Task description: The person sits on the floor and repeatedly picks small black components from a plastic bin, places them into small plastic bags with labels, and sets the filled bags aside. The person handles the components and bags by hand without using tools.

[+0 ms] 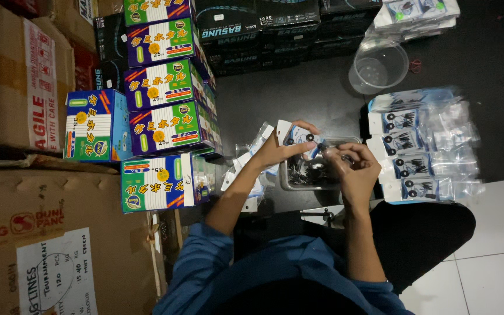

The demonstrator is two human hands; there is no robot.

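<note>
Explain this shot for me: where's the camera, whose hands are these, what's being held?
There is one view, from a camera worn on a person's head, looking down at their own bare hands; no machine is involved. The left hand holds a small clear packet with a white card top. The right hand pinches something small and dark beside it; I can't make out what. Under the hands sits a clear tray of small dark parts. To the right lies a row of filled packets, with a clear round tub beyond them. Colourful boxes are stacked on the left, beside brown cartons.
</note>
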